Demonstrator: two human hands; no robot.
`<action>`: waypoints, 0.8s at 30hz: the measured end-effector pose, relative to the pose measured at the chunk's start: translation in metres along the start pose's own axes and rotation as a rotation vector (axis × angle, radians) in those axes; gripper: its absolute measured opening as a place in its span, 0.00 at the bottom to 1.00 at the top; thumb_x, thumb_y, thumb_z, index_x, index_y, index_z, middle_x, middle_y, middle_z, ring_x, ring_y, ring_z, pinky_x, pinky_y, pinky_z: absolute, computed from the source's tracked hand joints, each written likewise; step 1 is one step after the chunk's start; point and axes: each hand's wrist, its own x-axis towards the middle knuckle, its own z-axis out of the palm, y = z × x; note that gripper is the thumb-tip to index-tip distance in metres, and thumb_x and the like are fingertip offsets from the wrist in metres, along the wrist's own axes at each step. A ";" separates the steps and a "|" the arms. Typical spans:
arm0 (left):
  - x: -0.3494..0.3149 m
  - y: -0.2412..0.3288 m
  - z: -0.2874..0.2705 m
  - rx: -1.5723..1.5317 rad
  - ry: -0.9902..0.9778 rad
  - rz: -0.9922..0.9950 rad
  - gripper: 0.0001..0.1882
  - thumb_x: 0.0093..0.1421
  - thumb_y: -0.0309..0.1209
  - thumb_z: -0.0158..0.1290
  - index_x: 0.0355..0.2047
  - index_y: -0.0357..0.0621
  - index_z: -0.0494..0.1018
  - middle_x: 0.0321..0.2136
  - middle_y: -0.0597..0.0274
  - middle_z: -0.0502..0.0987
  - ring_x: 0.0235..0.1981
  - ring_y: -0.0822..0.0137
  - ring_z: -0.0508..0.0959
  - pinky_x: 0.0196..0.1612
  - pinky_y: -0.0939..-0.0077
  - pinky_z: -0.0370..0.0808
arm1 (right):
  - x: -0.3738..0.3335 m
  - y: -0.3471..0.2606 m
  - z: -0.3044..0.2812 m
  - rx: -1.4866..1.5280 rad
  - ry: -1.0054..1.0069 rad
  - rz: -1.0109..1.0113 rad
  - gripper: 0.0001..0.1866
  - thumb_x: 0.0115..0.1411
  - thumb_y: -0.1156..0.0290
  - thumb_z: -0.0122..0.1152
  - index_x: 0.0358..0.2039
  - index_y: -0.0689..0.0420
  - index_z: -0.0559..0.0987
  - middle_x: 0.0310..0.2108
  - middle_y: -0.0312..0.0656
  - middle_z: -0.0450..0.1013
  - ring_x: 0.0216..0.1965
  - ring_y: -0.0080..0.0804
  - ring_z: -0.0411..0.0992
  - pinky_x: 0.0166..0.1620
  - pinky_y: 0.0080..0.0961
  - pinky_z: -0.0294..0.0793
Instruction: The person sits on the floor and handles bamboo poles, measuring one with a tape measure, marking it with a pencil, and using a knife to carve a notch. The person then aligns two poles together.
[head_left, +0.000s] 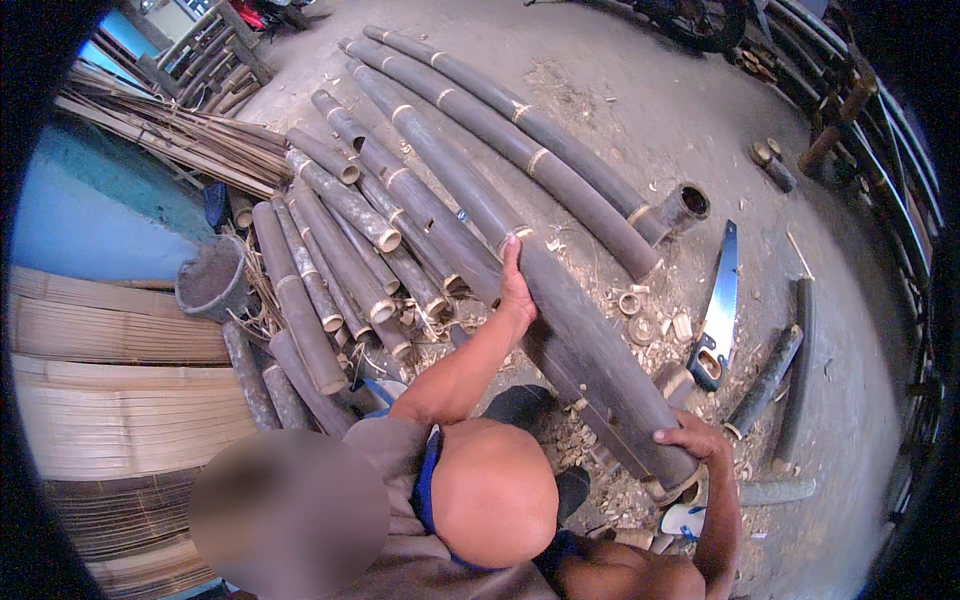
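A long, thick bamboo pole (pixel 592 325) slants from the far left down to the near right, in front of my knees. My left hand (pixel 516 293) grips its side just past a pale node ring, thumb lying up along the surface. Near the pole's close end, my right hand (pixel 697 440) is closed on it, with the thumb on top and the other fingers partly hidden. Beneath it lies another dark bamboo pole (pixel 445 235) with a notch cut in it. A handsaw (pixel 724 290) with a dark handle rests on the floor to the right.
Cut bamboo lengths (pixel 335 245) are heaped at left beside a grey bucket (pixel 213 285). Two long poles (pixel 545 165) lie beyond the held one. Woven bamboo panels (pixel 120 400) cover the left side. Shavings (pixel 640 325) litter the floor; short bamboo pieces (pixel 770 385) lie right.
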 end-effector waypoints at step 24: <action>0.033 -0.069 0.017 0.284 0.376 -0.020 0.55 0.51 0.47 0.73 0.65 0.38 0.47 0.63 0.40 0.60 0.60 0.47 0.71 0.60 0.39 0.72 | -0.008 0.017 0.060 -0.989 0.935 0.020 0.56 0.43 0.46 0.78 0.70 0.54 0.63 0.53 0.57 0.74 0.49 0.59 0.77 0.52 0.50 0.77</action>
